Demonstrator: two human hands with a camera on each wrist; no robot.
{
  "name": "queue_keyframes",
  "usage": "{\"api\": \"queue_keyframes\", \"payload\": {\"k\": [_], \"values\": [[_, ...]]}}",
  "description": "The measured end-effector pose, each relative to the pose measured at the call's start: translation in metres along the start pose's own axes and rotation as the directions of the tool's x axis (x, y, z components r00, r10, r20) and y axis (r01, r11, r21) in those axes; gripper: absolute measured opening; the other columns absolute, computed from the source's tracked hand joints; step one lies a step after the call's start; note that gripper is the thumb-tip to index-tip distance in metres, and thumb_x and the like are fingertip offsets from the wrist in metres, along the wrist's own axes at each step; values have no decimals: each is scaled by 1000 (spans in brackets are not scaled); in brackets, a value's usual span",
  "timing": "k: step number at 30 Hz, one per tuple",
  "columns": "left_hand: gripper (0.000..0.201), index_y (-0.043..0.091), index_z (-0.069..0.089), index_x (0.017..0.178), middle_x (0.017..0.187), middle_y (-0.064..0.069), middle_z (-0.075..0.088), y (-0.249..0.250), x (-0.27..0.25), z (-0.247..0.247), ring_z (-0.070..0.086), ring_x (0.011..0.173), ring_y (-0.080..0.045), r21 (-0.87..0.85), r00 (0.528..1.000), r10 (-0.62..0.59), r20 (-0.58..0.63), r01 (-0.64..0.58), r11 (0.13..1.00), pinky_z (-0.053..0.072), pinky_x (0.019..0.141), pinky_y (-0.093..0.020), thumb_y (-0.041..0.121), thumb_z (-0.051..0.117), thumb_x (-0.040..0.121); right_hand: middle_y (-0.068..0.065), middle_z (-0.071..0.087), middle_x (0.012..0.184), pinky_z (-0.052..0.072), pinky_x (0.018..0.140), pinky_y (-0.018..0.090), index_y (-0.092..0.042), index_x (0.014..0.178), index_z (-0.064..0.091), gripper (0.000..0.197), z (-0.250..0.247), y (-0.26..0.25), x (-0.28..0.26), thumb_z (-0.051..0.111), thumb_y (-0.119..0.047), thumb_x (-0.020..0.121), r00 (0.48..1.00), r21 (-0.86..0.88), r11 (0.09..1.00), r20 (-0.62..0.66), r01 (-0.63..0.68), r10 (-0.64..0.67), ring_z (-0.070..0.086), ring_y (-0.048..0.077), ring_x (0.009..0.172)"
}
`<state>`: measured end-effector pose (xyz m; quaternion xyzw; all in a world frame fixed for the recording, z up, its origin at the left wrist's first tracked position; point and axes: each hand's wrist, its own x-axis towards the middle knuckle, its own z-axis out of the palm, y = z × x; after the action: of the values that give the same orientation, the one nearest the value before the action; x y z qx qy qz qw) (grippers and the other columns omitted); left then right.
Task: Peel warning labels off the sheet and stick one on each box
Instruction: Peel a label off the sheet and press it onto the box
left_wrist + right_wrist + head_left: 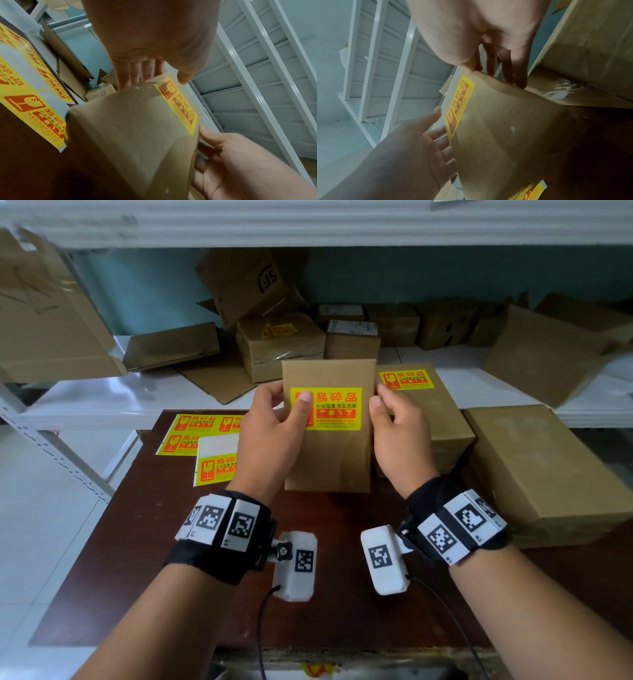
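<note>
I hold a flat brown cardboard box [329,453] tilted up above the dark table [144,559]. A yellow warning label [334,407] is stuck across its front. My left hand [287,400] grips the box's left edge, thumb pressing the label's left end [178,106] and fingers [130,75] behind. At the right edge my right hand [380,398] grips the box with its thumb in front and fingers [506,65] behind. Two label sheets [202,433] lie on the table to the left, partly hidden by my left hand.
A labelled box [424,412] lies just right of the held one, and a plain box [541,470] lies further right. Several more boxes and loose cardboard crowd the white shelf [102,402] behind. Another shelf board [308,224] runs overhead.
</note>
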<state>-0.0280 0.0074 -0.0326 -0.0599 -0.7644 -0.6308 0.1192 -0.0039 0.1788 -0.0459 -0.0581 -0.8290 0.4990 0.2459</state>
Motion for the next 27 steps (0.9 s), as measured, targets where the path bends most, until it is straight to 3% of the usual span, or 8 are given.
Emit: {"api": "queue_keyframes", "payload": {"k": [3, 6, 9, 13, 17, 21, 24, 27], "values": [[51, 24, 49, 124, 103, 20, 63, 1, 0, -2, 63, 95, 7, 86, 999, -20, -28, 23, 996, 51, 76, -13, 51, 71, 87, -2, 57, 144, 39, 113, 27, -14, 144, 56, 40, 3, -8, -5, 47, -19, 105, 998, 2, 998, -1, 56, -56, 50, 10, 133], [51, 25, 47, 119, 98, 20, 59, 0, 1, -4, 59, 90, 8, 154, 998, 3, -70, 7, 988, 43, 68, -4, 51, 74, 84, -4, 58, 143, 44, 112, 37, -17, 144, 56, 50, 9, -7, -10, 50, -39, 100, 997, -4, 997, 35, 72, -72, 51, 8, 132], [34, 22, 54, 112, 99, 15, 62, -5, 6, -7, 62, 92, -2, 160, 996, 45, -79, -32, 987, 47, 73, -11, 43, 70, 91, -8, 63, 135, 50, 106, 42, -23, 140, 57, 64, 10, -6, -11, 50, -62, 90, 998, 23, 998, 24, 52, -52, 56, 8, 127], [7, 28, 61, 96, 92, 10, 67, -10, 15, -11, 65, 90, -12, 116, 996, 63, -60, -56, 992, 55, 79, -33, 33, 58, 99, -9, 65, 125, 52, 100, 40, -23, 130, 60, 64, 4, -10, -11, 55, -67, 85, 999, 28, 999, -31, 46, -45, 59, 7, 118], [24, 30, 61, 83, 88, 0, 71, -6, 8, -7, 70, 85, -25, 60, 996, 60, -72, -56, 997, 58, 71, -57, 38, 44, 98, -10, 66, 110, 55, 89, 30, -23, 118, 52, 66, 2, -14, -12, 67, -70, 74, 998, 99, 995, -60, -27, 33, 63, 5, 104], [27, 21, 56, 85, 83, -1, 68, 1, -3, 0, 68, 76, -12, 81, 985, 153, -73, -147, 986, 59, 64, -45, 35, 43, 104, -10, 61, 112, 47, 74, 6, -24, 119, 45, 68, 0, -19, -11, 80, -58, 72, 993, 83, 996, -110, -28, 37, 60, -5, 97], [26, 19, 55, 85, 76, 6, 63, 5, -5, 1, 62, 67, 2, 87, 979, 192, -62, -186, 979, 46, 56, -19, 30, 45, 106, -7, 62, 113, 49, 76, 12, -23, 116, 46, 66, -2, -15, -8, 82, -56, 73, 992, 38, 999, -125, -3, 8, 62, 3, 99], [24, 25, 53, 83, 73, 10, 60, 5, -6, 1, 59, 64, 6, 68, 986, 162, -48, -159, 985, 43, 55, -16, 31, 47, 105, -5, 64, 112, 49, 78, 15, -19, 114, 50, 56, -5, -11, -4, 80, -50, 79, 995, 37, 999, -95, 6, -2, 63, 9, 101]]}}
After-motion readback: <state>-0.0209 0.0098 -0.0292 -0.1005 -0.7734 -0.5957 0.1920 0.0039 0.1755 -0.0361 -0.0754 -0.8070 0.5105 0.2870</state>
